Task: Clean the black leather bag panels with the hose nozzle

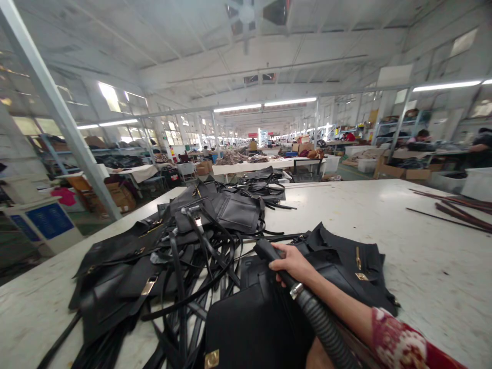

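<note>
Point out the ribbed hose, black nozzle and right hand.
Ribbed hose (323,322): head view, ridged middle.
Black nozzle (266,249): head view, its free end.
Right hand (294,263): head view, back of it.

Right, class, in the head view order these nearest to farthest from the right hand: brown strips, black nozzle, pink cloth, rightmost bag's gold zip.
1. Black nozzle: gripped in the right hand.
2. Gold zip: on the bag to its right.
3. Brown strips: right side of the table.
4. Pink cloth: far left, off the table.
</note>
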Demonstrator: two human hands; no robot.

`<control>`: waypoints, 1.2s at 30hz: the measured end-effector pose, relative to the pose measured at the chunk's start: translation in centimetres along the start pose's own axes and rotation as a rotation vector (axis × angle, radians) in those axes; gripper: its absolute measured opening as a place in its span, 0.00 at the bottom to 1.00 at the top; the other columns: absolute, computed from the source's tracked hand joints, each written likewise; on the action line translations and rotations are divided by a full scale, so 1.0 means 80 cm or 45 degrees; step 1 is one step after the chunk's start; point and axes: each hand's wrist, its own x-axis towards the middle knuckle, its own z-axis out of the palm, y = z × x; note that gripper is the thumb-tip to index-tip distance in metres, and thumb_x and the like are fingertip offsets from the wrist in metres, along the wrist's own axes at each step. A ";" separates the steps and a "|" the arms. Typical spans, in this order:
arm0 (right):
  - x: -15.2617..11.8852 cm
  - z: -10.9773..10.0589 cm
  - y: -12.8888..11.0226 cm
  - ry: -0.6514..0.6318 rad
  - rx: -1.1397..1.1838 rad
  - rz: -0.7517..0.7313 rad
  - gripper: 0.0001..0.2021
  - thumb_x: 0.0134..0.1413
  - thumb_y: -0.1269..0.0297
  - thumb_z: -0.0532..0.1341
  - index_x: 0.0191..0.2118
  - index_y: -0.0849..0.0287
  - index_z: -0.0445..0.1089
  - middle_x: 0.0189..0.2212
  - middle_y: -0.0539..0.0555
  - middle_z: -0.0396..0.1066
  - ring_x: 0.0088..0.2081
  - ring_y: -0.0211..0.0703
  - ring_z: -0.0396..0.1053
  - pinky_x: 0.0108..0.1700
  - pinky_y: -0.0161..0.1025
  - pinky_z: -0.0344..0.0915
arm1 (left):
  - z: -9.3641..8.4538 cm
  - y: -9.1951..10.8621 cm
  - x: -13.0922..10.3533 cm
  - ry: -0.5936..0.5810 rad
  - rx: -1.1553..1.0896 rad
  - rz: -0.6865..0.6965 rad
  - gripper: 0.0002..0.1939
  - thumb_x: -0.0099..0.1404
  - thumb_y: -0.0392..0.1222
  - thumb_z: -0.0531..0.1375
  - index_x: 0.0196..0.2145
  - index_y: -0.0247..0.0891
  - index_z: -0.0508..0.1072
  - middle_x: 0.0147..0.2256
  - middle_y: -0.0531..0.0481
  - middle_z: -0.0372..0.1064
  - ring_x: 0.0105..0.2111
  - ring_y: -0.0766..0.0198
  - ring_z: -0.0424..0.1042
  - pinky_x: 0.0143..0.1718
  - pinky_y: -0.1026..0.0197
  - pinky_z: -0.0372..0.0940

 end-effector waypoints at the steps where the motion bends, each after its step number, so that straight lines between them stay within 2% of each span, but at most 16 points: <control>1: -0.009 -0.006 -0.004 0.025 0.023 -0.043 0.33 0.40 0.70 0.59 0.56 0.57 0.52 0.18 0.43 0.64 0.16 0.37 0.65 0.15 0.30 0.63 | -0.023 0.001 -0.003 0.112 0.049 0.044 0.08 0.55 0.42 0.57 0.34 0.40 0.72 0.38 0.45 0.69 0.44 0.56 0.63 0.49 0.46 0.54; 2: -0.018 -0.013 -0.007 0.038 0.042 -0.073 0.34 0.40 0.69 0.60 0.57 0.56 0.50 0.19 0.43 0.64 0.17 0.37 0.66 0.15 0.31 0.63 | -0.050 0.002 -0.005 0.278 0.120 0.091 0.10 0.53 0.42 0.58 0.34 0.39 0.72 0.39 0.44 0.69 0.46 0.53 0.60 0.52 0.45 0.50; 3: -0.028 -0.018 -0.010 0.041 0.058 -0.090 0.35 0.40 0.69 0.60 0.57 0.56 0.50 0.19 0.43 0.64 0.17 0.37 0.66 0.15 0.31 0.64 | -0.079 0.003 -0.004 0.553 0.205 0.143 0.14 0.52 0.41 0.59 0.38 0.39 0.72 0.42 0.43 0.67 0.49 0.52 0.57 0.54 0.45 0.46; 4: -0.039 -0.022 -0.011 0.035 0.069 -0.096 0.36 0.39 0.69 0.61 0.57 0.56 0.49 0.19 0.43 0.64 0.17 0.38 0.66 0.15 0.32 0.64 | -0.107 0.004 -0.001 0.847 0.270 0.130 0.20 0.51 0.42 0.59 0.43 0.38 0.69 0.47 0.42 0.64 0.53 0.51 0.53 0.55 0.45 0.42; 5: -0.048 -0.024 -0.012 0.020 0.079 -0.091 0.36 0.38 0.69 0.61 0.57 0.56 0.50 0.20 0.44 0.65 0.17 0.38 0.66 0.15 0.32 0.64 | -0.133 0.004 0.006 1.016 0.260 0.032 0.24 0.49 0.42 0.59 0.45 0.36 0.67 0.49 0.41 0.62 0.54 0.50 0.51 0.55 0.45 0.42; 6: -0.057 -0.024 -0.011 -0.001 0.087 -0.079 0.37 0.37 0.69 0.61 0.57 0.58 0.50 0.20 0.44 0.65 0.16 0.39 0.66 0.14 0.33 0.64 | -0.155 0.003 0.013 1.073 0.198 -0.079 0.25 0.46 0.42 0.61 0.44 0.35 0.68 0.47 0.40 0.64 0.52 0.49 0.54 0.54 0.45 0.45; 7: -0.064 -0.021 -0.008 -0.027 0.092 -0.061 0.37 0.36 0.70 0.61 0.57 0.59 0.50 0.19 0.45 0.66 0.16 0.39 0.66 0.13 0.33 0.64 | -0.172 0.001 0.022 1.054 0.140 -0.158 0.23 0.43 0.42 0.62 0.39 0.32 0.71 0.41 0.39 0.68 0.48 0.46 0.60 0.51 0.44 0.50; 9: -0.074 -0.012 0.002 -0.082 0.100 -0.019 0.37 0.35 0.71 0.60 0.57 0.63 0.50 0.18 0.46 0.66 0.15 0.40 0.66 0.12 0.33 0.63 | -0.189 -0.006 0.037 0.924 0.002 -0.230 0.15 0.40 0.41 0.63 0.28 0.31 0.74 0.29 0.41 0.72 0.37 0.48 0.68 0.42 0.46 0.59; 10: -0.075 -0.007 0.009 -0.111 0.110 0.009 0.38 0.34 0.71 0.60 0.57 0.63 0.49 0.18 0.46 0.66 0.14 0.40 0.66 0.12 0.33 0.63 | -0.190 -0.010 0.042 0.871 -0.054 -0.218 0.13 0.39 0.41 0.63 0.25 0.31 0.75 0.25 0.43 0.72 0.32 0.50 0.70 0.39 0.48 0.61; 12: -0.072 0.003 0.023 -0.152 0.143 0.059 0.37 0.33 0.72 0.59 0.56 0.64 0.50 0.20 0.47 0.67 0.14 0.40 0.66 0.12 0.33 0.64 | -0.187 -0.019 0.046 0.811 -0.169 -0.174 0.13 0.40 0.41 0.62 0.25 0.32 0.75 0.24 0.46 0.72 0.29 0.55 0.70 0.35 0.53 0.63; 17: -0.049 0.019 0.042 -0.113 0.201 0.025 0.37 0.34 0.72 0.58 0.56 0.63 0.50 0.20 0.48 0.68 0.14 0.39 0.65 0.11 0.32 0.63 | -0.181 -0.033 0.036 0.758 -0.361 -0.094 0.15 0.42 0.38 0.61 0.32 0.34 0.76 0.29 0.47 0.74 0.33 0.57 0.71 0.35 0.58 0.63; 22: -0.059 0.027 0.044 -0.119 0.217 0.021 0.36 0.36 0.72 0.58 0.56 0.62 0.49 0.20 0.46 0.66 0.14 0.38 0.65 0.11 0.31 0.62 | -0.182 -0.032 0.031 0.739 -0.445 -0.055 0.15 0.42 0.36 0.61 0.32 0.36 0.76 0.32 0.48 0.74 0.33 0.59 0.70 0.35 0.59 0.63; 25: -0.062 0.032 0.044 -0.141 0.213 0.046 0.36 0.36 0.71 0.59 0.56 0.63 0.49 0.21 0.47 0.67 0.14 0.39 0.65 0.11 0.32 0.62 | -0.177 -0.030 0.027 0.749 -0.469 -0.037 0.15 0.43 0.35 0.61 0.32 0.36 0.76 0.32 0.49 0.74 0.32 0.60 0.70 0.35 0.60 0.63; 31: -0.052 0.038 0.030 0.039 0.116 -0.004 0.37 0.39 0.67 0.61 0.58 0.64 0.47 0.16 0.46 0.67 0.13 0.37 0.63 0.13 0.32 0.61 | -0.171 -0.037 0.024 0.850 -0.487 -0.067 0.17 0.41 0.34 0.61 0.34 0.35 0.75 0.29 0.50 0.73 0.28 0.63 0.68 0.34 0.61 0.62; 36: -0.082 0.025 0.020 0.144 0.120 0.001 0.37 0.41 0.66 0.62 0.58 0.64 0.46 0.16 0.45 0.67 0.14 0.37 0.62 0.15 0.32 0.62 | -0.173 -0.047 0.030 0.919 -0.483 -0.103 0.20 0.41 0.33 0.62 0.36 0.35 0.74 0.26 0.53 0.70 0.26 0.68 0.66 0.31 0.64 0.61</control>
